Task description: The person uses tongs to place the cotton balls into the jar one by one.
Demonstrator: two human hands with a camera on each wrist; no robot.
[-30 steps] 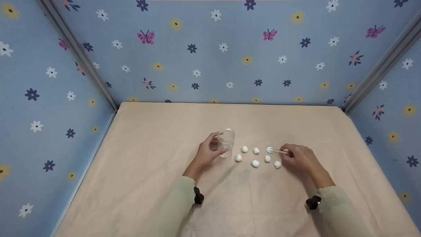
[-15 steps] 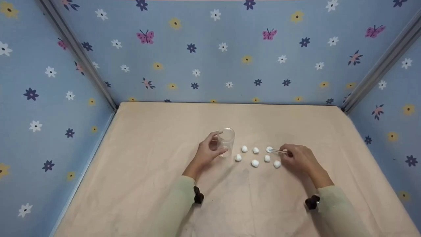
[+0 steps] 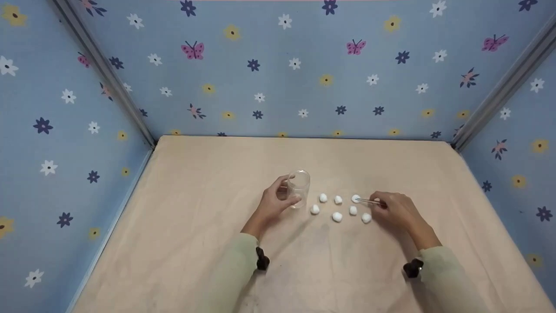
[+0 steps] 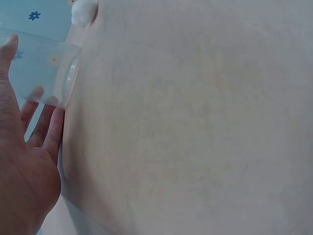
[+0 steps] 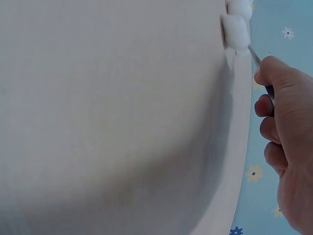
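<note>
Upright on the table, a clear plastic cup (image 3: 299, 184) is held by my left hand (image 3: 271, 203), thumb on the near side and fingers round the back. The same cup (image 4: 41, 66) shows see-through in the left wrist view. My right hand (image 3: 397, 211) grips slim tweezers (image 3: 368, 200), fingers curled round them. Their tips touch a white cotton ball (image 3: 355, 198); whether they pinch it cannot be told. Several more cotton balls (image 3: 337, 216) lie loosely between cup and right hand. The right wrist view shows cotton balls (image 5: 235, 34) near the tweezers.
A beige cloth (image 3: 208, 174) covers the table. Blue flowered walls (image 3: 278, 78) stand behind it and at both sides, with grey metal posts (image 3: 104, 69) at the corners. Dark wrist cameras (image 3: 262, 259) sit at both sleeves.
The cup, tweezers and cotton balls keep their places, and both hands hold still. Only the whole head view shifts very slightly.
</note>
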